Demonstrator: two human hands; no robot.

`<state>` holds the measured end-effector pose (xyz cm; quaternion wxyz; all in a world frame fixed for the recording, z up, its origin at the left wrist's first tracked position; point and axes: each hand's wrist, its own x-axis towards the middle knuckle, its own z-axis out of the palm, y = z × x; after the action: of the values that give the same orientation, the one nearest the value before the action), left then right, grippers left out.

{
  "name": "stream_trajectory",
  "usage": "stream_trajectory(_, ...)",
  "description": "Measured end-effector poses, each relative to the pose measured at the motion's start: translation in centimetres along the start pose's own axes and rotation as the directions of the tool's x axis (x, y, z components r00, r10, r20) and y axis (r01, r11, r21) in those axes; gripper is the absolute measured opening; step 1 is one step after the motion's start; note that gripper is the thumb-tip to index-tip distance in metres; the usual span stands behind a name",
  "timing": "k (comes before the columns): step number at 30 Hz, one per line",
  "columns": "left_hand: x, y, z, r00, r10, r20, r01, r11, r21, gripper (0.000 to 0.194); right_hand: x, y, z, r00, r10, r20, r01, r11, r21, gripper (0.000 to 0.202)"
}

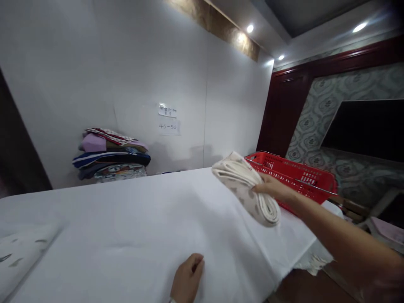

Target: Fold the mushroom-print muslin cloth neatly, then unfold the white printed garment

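My right hand (268, 187) reaches out over the right part of the table and grips a folded cloth (243, 181) from its right side. The cloth is cream with beige-grey patches, folded into a thick bundle whose layers show in a coil at the near end. It is held in front of a red basket (293, 176) and hides part of it. Low in the middle, my left hand (188, 277) is by the white tabletop (132, 235), its fingers curled in and nothing visible in them.
A stack of folded clothes (112, 153) stands at the back left against the white wall panel. Paper labels (168, 120) are stuck on that panel. At the left edge lies a white cloth with grey-green marks (25, 256). The table's right edge drops away near the basket.
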<state>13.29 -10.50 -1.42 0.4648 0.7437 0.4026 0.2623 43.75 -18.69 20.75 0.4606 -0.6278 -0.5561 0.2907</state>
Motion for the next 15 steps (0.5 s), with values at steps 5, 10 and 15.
stream_trajectory(5,0.1,-1.5,0.4,0.995,0.044,0.086,-0.052,0.994,0.094,0.026,0.4,-3.3,-10.3,0.946,-0.138,-0.292,-0.031,0.861,-0.508,0.067)
stream_trajectory(10,0.4,-1.7,0.3,0.995,0.058,0.085,-0.064,0.995,0.077,0.029,1.2,-2.5,-17.8,0.809,-0.196,-0.555,-0.433,0.441,-0.786,0.067)
stream_trajectory(15,0.4,-2.1,0.3,0.997,0.028,0.075,-0.030,0.999,0.021,0.033,1.9,1.5,-21.6,0.761,-0.147,-0.632,-0.529,0.424,-0.736,0.060)
